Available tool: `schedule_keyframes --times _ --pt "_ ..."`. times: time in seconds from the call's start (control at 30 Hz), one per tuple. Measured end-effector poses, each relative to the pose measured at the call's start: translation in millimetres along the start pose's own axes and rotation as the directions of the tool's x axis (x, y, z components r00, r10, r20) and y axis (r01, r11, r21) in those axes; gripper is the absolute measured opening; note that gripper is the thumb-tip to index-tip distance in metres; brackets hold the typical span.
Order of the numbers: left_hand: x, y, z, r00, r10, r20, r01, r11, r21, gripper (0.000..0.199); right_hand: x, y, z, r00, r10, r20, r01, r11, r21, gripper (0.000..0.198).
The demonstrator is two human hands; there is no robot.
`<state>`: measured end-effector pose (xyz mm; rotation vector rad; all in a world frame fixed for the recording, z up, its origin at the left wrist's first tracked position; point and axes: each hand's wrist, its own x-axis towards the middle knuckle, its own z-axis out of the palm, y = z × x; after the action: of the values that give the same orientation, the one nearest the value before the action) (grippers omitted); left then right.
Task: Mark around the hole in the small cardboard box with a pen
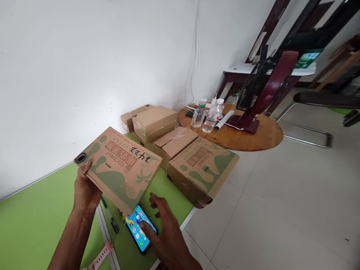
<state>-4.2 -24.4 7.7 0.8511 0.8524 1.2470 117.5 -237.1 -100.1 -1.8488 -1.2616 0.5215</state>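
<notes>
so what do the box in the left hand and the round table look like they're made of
Box: brown corrugated cardboard by the look, matte, with green printing and a cut handle slot. Round table: seems to be wood, its orange-brown top showing grain and a slight sheen.

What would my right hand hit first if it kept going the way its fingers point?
Probably the raised coconut box: the right hand rests on the phone, fingers aimed up-left toward the box's lower edge. Depth is unclear.

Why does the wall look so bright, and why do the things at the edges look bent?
In the head view, soft light brightens the white wall; the wide lens bends the table edge and tilts the fan. The left hand lifts a cardboard box, shading the green tabletop beneath; the phone under the right hand glows.
</notes>
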Motion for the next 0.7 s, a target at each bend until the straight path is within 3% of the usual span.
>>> schedule_keyframes --times 0.07,0.13,0.2,0.3,0.43,0.57,0.7 --pt "-18 2 8 0.997 -0.069 -0.041 0.068 0.997 -0.038 0.041 -5 -9 -23 0.977 -0.099 -0.188 0.130 0.979 0.158 0.107" --pt "-35 1 23 0.992 -0.112 -0.050 0.110 0.993 -0.045 0.048 0 -22 -47 0.936 -0.130 -0.326 0.192 0.967 0.166 0.123" --pt "-50 -3 41 0.991 -0.135 -0.019 0.134 0.990 -0.036 0.058 16 -34 -72 0.903 -0.128 -0.410 0.198 0.971 0.133 0.116" --pt "-66 -13 69 0.979 -0.152 0.136 0.157 0.987 -0.028 0.082 55 -44 -117 0.843 -0.105 -0.528 0.217 0.964 0.155 0.107" --pt "-74 -28 92 0.935 -0.182 0.306 0.175 0.983 0.049 0.100 120 -37 -183 0.766 -0.005 -0.643 0.208 0.948 0.240 0.083" --pt "-69 -41 102 0.903 -0.198 0.382 0.147 0.976 0.159 0.115 189 -12 -231 0.787 -0.049 -0.615 0.270 0.924 0.272 0.058" --pt "-72 -50 106 0.859 -0.194 0.473 0.050 0.953 0.300 0.135 237 14 -258 0.836 -0.013 -0.549 0.271 0.880 0.391 0.052"
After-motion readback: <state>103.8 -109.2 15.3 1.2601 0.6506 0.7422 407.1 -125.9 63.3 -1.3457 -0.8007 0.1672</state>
